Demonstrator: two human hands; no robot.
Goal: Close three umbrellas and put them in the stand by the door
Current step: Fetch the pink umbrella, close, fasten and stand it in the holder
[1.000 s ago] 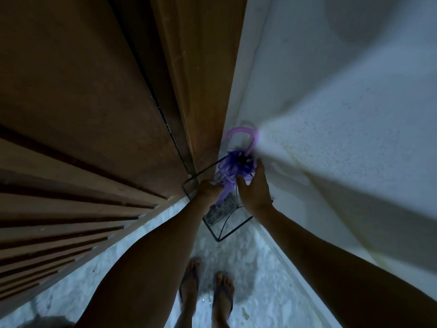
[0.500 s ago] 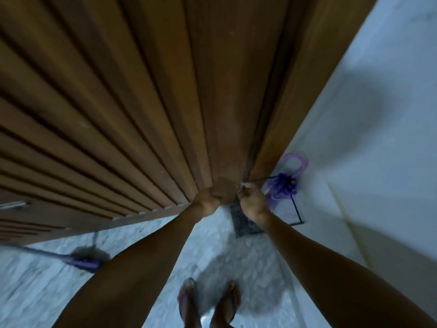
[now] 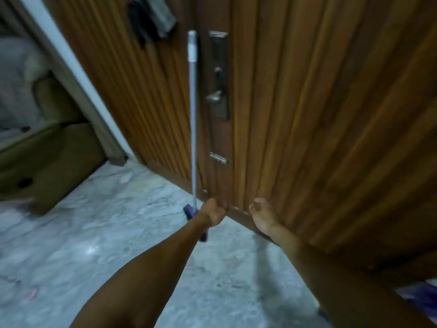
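A blurred purple patch, the umbrella (image 3: 423, 298), shows at the lower right edge, mostly cut off by the frame and my right arm. The stand is hidden apart from what may be a dark bit (image 3: 322, 312) beside my arm. My left hand (image 3: 215, 213) is curled into a fist and holds nothing, hanging in front of the bottom of the wooden door (image 3: 307, 114). My right hand (image 3: 262, 215) hangs beside it with loosely bent fingers, also empty. No other umbrella is in view.
A mop with a grey pole (image 3: 193, 119) and purple head (image 3: 189, 211) leans on the door just left of my left hand. The door's lock plate and handle (image 3: 220, 95) are above. A tan sofa (image 3: 47, 162) stands at left on the marble floor (image 3: 118, 233).
The view has swung left, away from the corner. The purple umbrella in the stand slid to the lower right edge. Both hands came off it and now hang empty before the door.
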